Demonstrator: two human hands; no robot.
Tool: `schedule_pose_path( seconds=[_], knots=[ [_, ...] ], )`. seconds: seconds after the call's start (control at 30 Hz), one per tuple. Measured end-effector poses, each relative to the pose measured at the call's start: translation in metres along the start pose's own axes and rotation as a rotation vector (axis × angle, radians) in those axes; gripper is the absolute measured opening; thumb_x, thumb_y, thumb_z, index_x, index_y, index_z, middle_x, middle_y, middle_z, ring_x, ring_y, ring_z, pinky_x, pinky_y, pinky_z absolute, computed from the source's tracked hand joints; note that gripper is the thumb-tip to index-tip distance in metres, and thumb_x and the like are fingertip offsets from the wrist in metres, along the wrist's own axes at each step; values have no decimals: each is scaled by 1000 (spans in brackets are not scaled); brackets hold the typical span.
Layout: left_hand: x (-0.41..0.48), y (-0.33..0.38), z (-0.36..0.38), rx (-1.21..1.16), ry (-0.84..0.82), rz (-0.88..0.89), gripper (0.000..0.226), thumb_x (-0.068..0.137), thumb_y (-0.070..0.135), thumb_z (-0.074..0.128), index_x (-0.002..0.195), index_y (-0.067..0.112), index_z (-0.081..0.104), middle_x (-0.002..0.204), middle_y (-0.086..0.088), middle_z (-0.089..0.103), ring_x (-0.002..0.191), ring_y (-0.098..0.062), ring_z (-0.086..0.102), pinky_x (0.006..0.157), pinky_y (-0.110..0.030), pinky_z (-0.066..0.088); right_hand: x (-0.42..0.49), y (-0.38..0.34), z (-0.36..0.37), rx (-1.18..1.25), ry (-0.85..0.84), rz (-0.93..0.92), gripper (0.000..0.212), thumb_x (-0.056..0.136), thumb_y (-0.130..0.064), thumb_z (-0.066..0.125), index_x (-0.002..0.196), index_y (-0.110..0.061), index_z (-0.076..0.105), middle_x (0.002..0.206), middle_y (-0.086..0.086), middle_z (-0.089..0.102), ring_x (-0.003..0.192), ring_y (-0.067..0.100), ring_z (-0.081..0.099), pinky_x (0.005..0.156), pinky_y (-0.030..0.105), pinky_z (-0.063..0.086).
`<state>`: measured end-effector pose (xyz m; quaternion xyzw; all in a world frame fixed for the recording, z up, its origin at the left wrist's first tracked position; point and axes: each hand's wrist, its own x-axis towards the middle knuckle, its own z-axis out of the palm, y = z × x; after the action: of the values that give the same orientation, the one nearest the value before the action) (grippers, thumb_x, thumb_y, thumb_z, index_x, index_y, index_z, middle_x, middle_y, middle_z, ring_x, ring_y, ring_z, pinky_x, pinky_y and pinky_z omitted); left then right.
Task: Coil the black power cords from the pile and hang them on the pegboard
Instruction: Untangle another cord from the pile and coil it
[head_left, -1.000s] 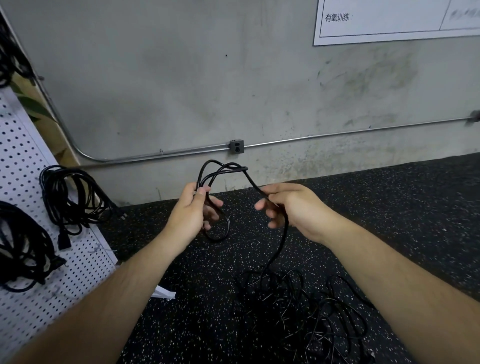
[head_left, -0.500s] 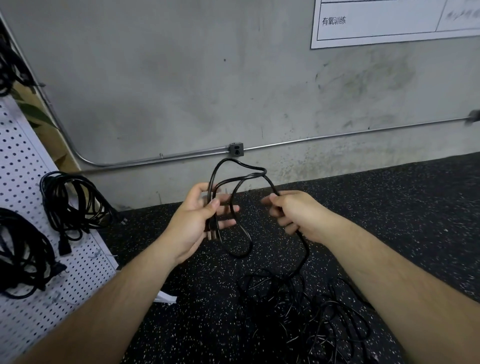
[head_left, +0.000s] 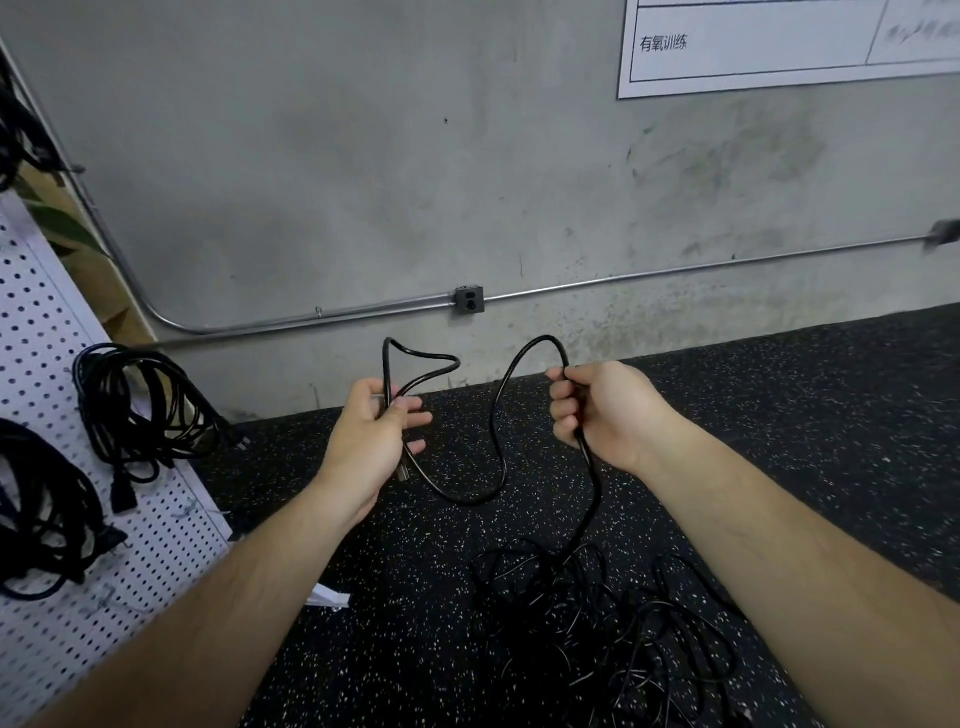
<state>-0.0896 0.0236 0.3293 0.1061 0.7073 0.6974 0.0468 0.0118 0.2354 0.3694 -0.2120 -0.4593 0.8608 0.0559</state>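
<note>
I see my left hand (head_left: 371, 441) gripping a loop of the black cord (head_left: 470, 502). My right hand (head_left: 602, 410) is curled round its slack, which trails to the pile (head_left: 597, 623) on the floor (head_left: 779, 415).

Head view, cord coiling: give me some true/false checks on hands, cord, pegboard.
1. The left hand and right hand both grip the same black cord. True.
2. The cord is pulled taut between the hands. False: it sags in a loose loop between them.
3. The pegboard has nothing hung on it. False: coiled cords hang there.
4. Below the right hand, the cord runs down into the pile on the floor. True.
</note>
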Motion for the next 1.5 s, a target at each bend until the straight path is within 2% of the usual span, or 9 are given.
schedule_pose_path(
  seconds=[0.23,0.53,0.63,0.93,1.07,1.17,1.27,1.37,1.5],
  knots=[
    [-8,3,1,126,-57,70,12,107,9,46,109,21,45,112,-9,69,84,-20,77,68,-39,62,-16,3,9,-308,-251,-166,16,106,-8,43,107,-7,59,80,3,70,74,16,66,79,36,57],
    [-13,4,9,222,-75,116,8,105,9,49,106,17,46,105,-2,69,95,-20,74,82,-54,61,-23,8,16,-562,-369,-359,24,108,-7,41,101,-13,63,75,-1,63,64,10,52,63,23,46],
    [-15,8,10,171,-72,110,24,103,4,52,90,23,51,122,-20,55,104,-24,69,88,-57,57,-24,7,15,-655,-397,-409,29,108,-5,40,95,-15,65,74,-4,61,66,8,51,65,20,45],
    [-18,7,16,-15,-227,-12,17,103,-1,49,98,15,49,93,-3,63,99,-24,74,93,-46,55,-22,10,17,-559,-226,-386,26,109,-10,40,99,-13,64,73,-3,59,63,9,47,56,24,40],
    [-27,15,17,-149,-361,-70,27,100,-12,30,99,11,43,98,-21,73,95,-26,72,86,-36,48,-20,9,16,-484,-137,-444,25,107,-11,46,98,-15,70,86,1,59,75,11,53,62,28,51],
    [-35,20,21,-179,-411,-83,30,94,-12,24,107,7,43,107,-29,72,109,-36,71,101,-52,52,-19,10,14,-475,-84,-436,22,106,-15,51,103,-17,73,101,-1,65,84,16,61,70,33,57],
    [-38,18,20,-196,-467,-93,21,101,4,27,111,7,45,111,-28,70,113,-41,68,108,-64,43,-19,10,15,-456,-91,-416,22,107,-13,50,102,-14,71,115,6,70,100,17,66,60,29,55],
    [-41,20,20,-193,-520,-141,47,106,36,34,104,2,66,110,-23,71,115,-41,67,105,-60,47,-17,12,18,-502,-41,-400,23,106,-18,51,100,-16,73,117,9,67,79,17,67,68,38,61],
    [-43,23,24,-167,-410,-65,16,99,-9,44,99,6,49,93,-17,70,102,-41,72,94,-67,52,-13,15,18,-599,66,-395,22,108,-21,48,102,-19,69,122,2,65,70,16,65,79,43,59]
  ],
)
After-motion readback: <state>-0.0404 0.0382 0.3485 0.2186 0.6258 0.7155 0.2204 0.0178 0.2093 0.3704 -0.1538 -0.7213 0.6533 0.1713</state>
